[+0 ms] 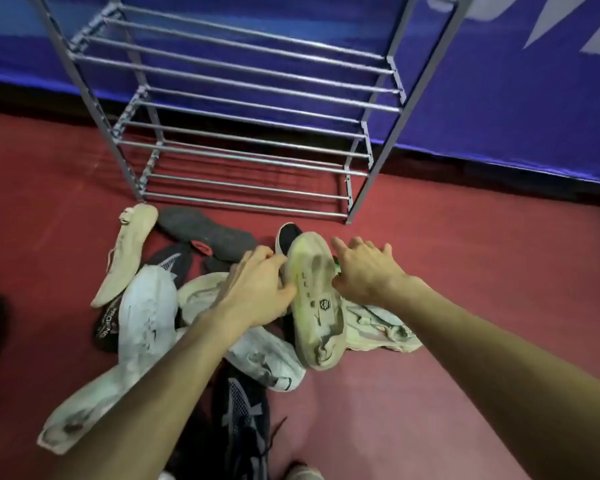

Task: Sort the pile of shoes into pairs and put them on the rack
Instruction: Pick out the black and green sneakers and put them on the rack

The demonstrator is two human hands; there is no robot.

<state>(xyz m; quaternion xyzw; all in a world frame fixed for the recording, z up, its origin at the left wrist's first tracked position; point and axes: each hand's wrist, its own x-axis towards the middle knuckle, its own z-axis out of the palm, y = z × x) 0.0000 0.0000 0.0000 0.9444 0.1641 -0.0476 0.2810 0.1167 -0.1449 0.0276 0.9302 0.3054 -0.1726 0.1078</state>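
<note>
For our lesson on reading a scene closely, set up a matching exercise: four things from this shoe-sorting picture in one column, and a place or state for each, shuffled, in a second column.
Column one:
1. metal rack
2. beige shoe sole-up
3. dark grey sole with red mark
4. left hand

Column two:
A. lies between both hands
B. stands against the blue wall, shelves bare
C. rests on the pile, touching the beige shoe's left side
D. lies just before the rack's bottom shelf

Pairs: 1-B, 2-A, 3-D, 4-C

shoe pile (201,306) on floor (465,271), before rack (250,109)
</note>
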